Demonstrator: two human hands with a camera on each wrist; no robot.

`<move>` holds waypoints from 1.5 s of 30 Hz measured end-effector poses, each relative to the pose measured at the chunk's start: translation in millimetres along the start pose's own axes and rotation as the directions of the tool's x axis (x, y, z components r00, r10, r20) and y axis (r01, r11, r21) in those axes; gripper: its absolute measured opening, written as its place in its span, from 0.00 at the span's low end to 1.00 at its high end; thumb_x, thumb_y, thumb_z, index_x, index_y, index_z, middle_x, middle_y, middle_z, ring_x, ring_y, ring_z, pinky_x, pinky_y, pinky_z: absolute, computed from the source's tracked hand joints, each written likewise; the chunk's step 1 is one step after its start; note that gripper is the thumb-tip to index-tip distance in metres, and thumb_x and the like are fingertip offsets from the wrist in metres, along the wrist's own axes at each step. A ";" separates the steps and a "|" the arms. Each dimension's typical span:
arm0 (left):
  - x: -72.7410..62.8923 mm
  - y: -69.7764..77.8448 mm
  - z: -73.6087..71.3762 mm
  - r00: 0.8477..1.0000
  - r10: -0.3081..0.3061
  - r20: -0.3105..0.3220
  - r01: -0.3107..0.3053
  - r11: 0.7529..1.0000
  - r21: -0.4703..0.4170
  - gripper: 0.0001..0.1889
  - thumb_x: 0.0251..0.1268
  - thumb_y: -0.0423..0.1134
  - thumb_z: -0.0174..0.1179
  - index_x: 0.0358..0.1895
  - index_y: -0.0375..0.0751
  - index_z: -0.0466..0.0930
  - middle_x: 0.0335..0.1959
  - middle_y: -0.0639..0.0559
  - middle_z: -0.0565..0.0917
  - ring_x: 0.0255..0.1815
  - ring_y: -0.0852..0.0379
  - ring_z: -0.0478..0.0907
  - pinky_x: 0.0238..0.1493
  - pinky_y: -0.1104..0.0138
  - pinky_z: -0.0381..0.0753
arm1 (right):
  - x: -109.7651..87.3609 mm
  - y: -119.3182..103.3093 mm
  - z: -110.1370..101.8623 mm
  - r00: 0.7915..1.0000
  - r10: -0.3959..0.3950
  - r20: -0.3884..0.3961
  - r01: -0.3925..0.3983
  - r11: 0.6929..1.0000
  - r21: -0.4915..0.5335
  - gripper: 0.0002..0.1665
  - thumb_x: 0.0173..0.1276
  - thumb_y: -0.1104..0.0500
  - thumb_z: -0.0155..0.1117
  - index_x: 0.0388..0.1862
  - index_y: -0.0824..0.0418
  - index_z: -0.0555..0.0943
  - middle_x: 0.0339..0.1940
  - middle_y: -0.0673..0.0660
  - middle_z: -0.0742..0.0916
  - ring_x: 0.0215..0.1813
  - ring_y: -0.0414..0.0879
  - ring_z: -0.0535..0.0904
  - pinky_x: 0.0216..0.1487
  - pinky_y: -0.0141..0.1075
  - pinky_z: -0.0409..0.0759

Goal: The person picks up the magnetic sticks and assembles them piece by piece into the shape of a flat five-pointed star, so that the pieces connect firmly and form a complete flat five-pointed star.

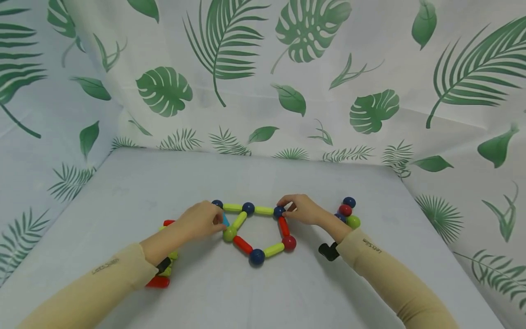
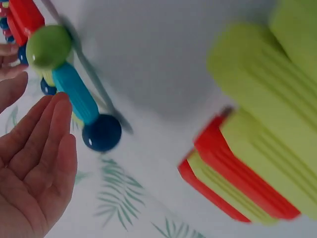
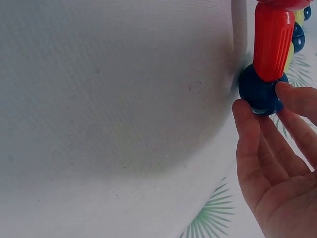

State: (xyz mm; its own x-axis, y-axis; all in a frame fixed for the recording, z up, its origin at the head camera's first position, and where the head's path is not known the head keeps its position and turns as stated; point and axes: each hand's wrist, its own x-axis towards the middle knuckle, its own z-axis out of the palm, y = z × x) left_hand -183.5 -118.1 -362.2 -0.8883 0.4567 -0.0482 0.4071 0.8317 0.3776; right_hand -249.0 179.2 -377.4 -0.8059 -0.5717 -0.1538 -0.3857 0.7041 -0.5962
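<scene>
On the white surface lies a frame of magnetic sticks and balls, a five-sided loop with a smaller triangle joined at its left. My left hand (image 1: 204,218) is beside the triangle, its straight fingers right at the light blue stick (image 2: 77,92). That stick runs between a green ball (image 2: 49,46) and a dark blue ball (image 2: 102,132). My right hand (image 1: 302,209) pinches the dark blue ball (image 3: 260,91) at the loop's far right corner, with thumb and fingertips around it. A red stick (image 3: 273,42) joins this ball to a red ball (image 1: 289,243).
A pile of red and yellow-green sticks (image 2: 247,163) lies by my left forearm, partly hidden beneath it in the head view. Several loose balls (image 1: 345,210) sit beyond my right forearm. A leaf-printed cloth (image 1: 255,105) rises behind the surface and along its sides.
</scene>
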 end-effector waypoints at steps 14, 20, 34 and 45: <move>-26.6 -74.2 -24.4 0.995 -0.086 0.047 0.085 0.996 0.033 0.11 0.61 0.34 0.58 0.44 0.35 0.80 0.40 0.45 0.79 0.43 0.46 0.75 0.48 0.54 0.74 | -8.9 0.0 0.0 1.000 -0.016 0.017 0.016 1.000 -0.025 0.23 0.62 0.62 0.62 0.57 0.65 0.74 0.55 0.64 0.78 0.42 0.48 0.80 0.41 0.36 0.79; -36.5 -91.8 -23.1 0.988 -0.109 0.108 0.112 0.994 -0.017 0.10 0.59 0.32 0.57 0.43 0.32 0.80 0.39 0.44 0.80 0.41 0.46 0.75 0.46 0.53 0.75 | -19.1 2.2 -1.2 1.000 -0.019 0.008 0.019 1.000 -0.003 0.25 0.61 0.60 0.63 0.58 0.64 0.74 0.55 0.62 0.78 0.39 0.47 0.80 0.39 0.34 0.79; -42.7 -104.2 -26.9 0.985 -0.096 0.143 0.109 0.991 -0.082 0.07 0.57 0.28 0.58 0.38 0.30 0.80 0.32 0.47 0.80 0.31 0.54 0.72 0.36 0.61 0.78 | -52.1 1.3 8.3 0.995 -0.050 0.089 0.043 0.996 0.077 0.13 0.58 0.55 0.67 0.40 0.58 0.78 0.33 0.48 0.81 0.36 0.42 0.78 0.38 0.32 0.78; 7.4 -87.6 -45.4 0.980 -0.194 0.038 0.198 0.964 -0.176 0.10 0.61 0.33 0.56 0.41 0.29 0.78 0.33 0.44 0.80 0.34 0.51 0.74 0.39 0.60 0.76 | -56.5 -2.1 13.4 0.993 -0.071 0.095 0.062 0.994 0.088 0.12 0.56 0.57 0.69 0.38 0.58 0.79 0.34 0.50 0.82 0.35 0.42 0.77 0.37 0.31 0.78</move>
State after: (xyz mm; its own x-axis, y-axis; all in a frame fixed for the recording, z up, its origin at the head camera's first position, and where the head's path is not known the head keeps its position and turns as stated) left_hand -235.3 -202.0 -353.7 -0.9417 0.2981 -0.1560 0.1794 0.8370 0.5170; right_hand -196.6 204.4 -378.0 -0.7302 -0.6575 -0.1857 -0.3938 0.6272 -0.6719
